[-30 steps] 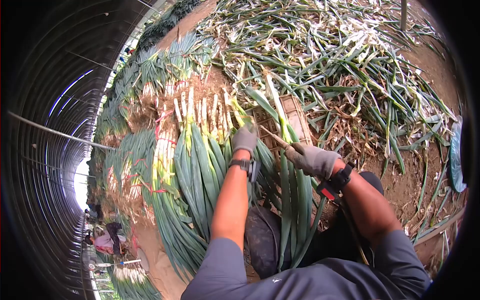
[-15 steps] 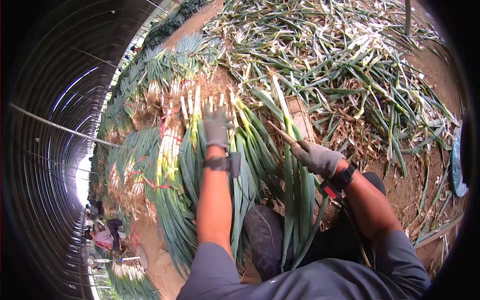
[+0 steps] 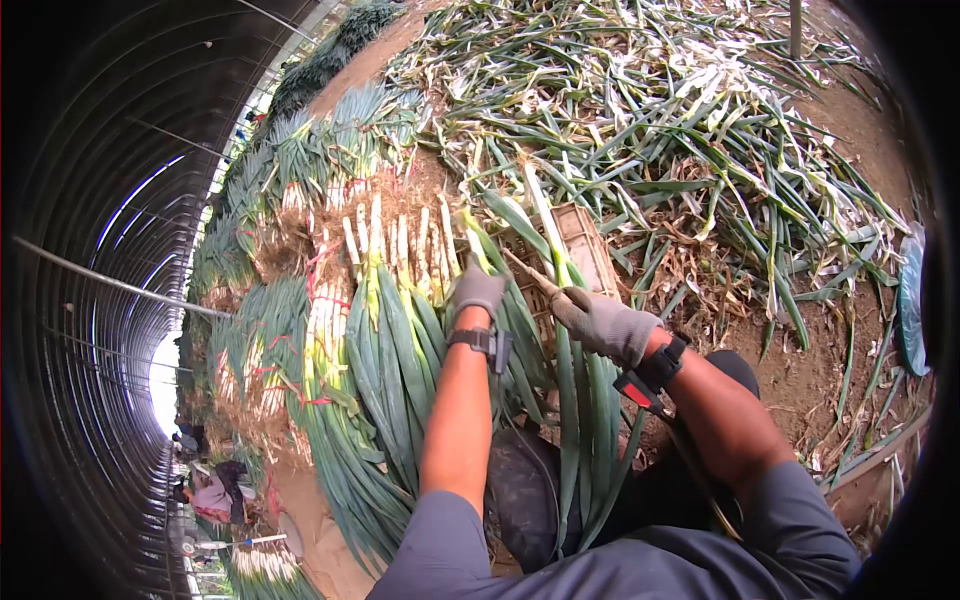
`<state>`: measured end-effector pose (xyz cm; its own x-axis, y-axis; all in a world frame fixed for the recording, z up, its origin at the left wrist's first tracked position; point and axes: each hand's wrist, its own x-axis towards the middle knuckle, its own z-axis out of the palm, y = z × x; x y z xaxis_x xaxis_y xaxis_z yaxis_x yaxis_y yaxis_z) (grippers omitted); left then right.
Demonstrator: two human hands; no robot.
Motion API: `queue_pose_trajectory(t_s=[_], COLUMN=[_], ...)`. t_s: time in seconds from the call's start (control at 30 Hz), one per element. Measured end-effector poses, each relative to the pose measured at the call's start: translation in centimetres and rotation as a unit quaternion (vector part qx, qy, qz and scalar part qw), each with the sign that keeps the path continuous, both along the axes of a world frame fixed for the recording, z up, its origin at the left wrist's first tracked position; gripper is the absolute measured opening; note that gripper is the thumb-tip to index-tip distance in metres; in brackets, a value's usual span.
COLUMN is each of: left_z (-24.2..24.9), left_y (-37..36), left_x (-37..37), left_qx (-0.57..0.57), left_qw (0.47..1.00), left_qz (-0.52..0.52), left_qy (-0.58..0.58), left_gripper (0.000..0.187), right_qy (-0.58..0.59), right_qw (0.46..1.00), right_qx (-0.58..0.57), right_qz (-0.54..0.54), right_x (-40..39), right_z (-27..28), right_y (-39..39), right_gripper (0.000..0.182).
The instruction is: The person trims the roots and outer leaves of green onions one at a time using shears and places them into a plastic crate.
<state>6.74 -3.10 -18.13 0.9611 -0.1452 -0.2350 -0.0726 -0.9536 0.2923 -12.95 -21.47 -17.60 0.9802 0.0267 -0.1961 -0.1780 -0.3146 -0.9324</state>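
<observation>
My left hand (image 3: 478, 290), in a grey glove, is closed at the lower part of a green onion (image 3: 474, 240) on the right side of a laid-out row. Its fingertips are partly hidden among the leaves. In my gloved right hand (image 3: 605, 325) is a thin light-brown stick-like tool (image 3: 530, 271), pointing up and left. A single long green onion (image 3: 541, 205) lies beyond that hand across a crate (image 3: 588, 245), its leaves running down under the hand towards my knees. Left of my left hand, loose green onions (image 3: 402, 250) lie side by side with white stems pointing away.
Bundles of green onions tied with red bands (image 3: 328, 290) lie at left. A large heap of cut leaves and peelings (image 3: 690, 130) spreads at the upper right. A blue plastic bag (image 3: 912, 300) is at the right edge. Another person (image 3: 215, 490) is far left.
My left hand has moved right and towards me, from above the white stems to the green onion at the row's right side. My right hand still holds the stick-like tool; the view has shifted slightly.
</observation>
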Motion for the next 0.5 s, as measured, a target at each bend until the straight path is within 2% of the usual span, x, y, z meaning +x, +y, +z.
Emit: queue_pose_trajectory(t_s=[0.1, 0.2, 0.27, 0.37, 0.5], left_z=[1.3, -0.4, -0.9, -0.2, 0.7], left_y=[-0.7, 1.1, 2.3, 3.2, 3.7], left_x=[-5.1, -8.7, -10.6, -13.8, -17.6], left_qx=[0.068, 0.056, 0.03, 0.026, -0.015], left_qw=[0.998, 0.998, 0.999, 0.999, 1.0], left_qz=[-0.009, -0.006, 0.014, 0.019, 0.025], left_qy=[-0.004, -0.024, -0.008, -0.002, 0.007], left_gripper=[0.089, 0.081, 0.083, 0.09, 0.088], right_qy=[-0.018, -0.008, 0.017, 0.006, -0.009], right_qw=[0.999, 0.997, 0.995, 0.996, 0.987], right_qx=[-0.027, -0.071, -0.094, -0.081, -0.161], right_qz=[0.022, -0.003, 0.019, 0.027, 0.011], right_x=[0.3, 1.1, 1.0, 0.4, 0.7], right_z=[1.1, -1.6, -0.6, 0.0, -1.5], right_y=[1.1, 3.2, 3.6, 4.1, 5.5], right_gripper=[0.061, 0.062, 0.057, 0.057, 0.063])
